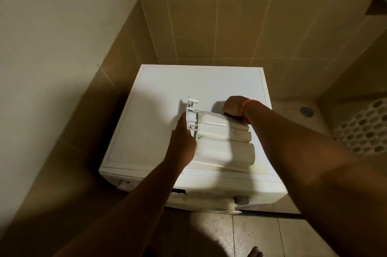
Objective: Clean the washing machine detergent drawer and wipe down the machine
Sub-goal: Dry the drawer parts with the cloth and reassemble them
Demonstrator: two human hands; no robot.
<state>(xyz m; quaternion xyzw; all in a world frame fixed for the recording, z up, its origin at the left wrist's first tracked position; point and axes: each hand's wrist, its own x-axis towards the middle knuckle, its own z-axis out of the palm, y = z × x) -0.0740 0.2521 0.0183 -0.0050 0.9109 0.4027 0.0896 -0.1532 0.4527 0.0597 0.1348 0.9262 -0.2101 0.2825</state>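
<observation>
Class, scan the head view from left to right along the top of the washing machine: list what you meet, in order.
Bare left part of the washing machine top → left hand → detergent drawer lying on the machine → right hand at the drawer's far end → floor drain → white perforated basket.

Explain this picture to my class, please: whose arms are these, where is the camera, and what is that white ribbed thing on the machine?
The camera sits on a person's head, looking forward and down, so the two arms are that person's own. They stand in front of a white washing machine in a tiled corner. On its top lies the detergent drawer, pulled out and turned underside up. The left hand holds the drawer at its front panel end. The right hand, with an orange wristband, rests curled at the drawer's far edge; what it grips is hidden. A white basket stands to the right.
</observation>
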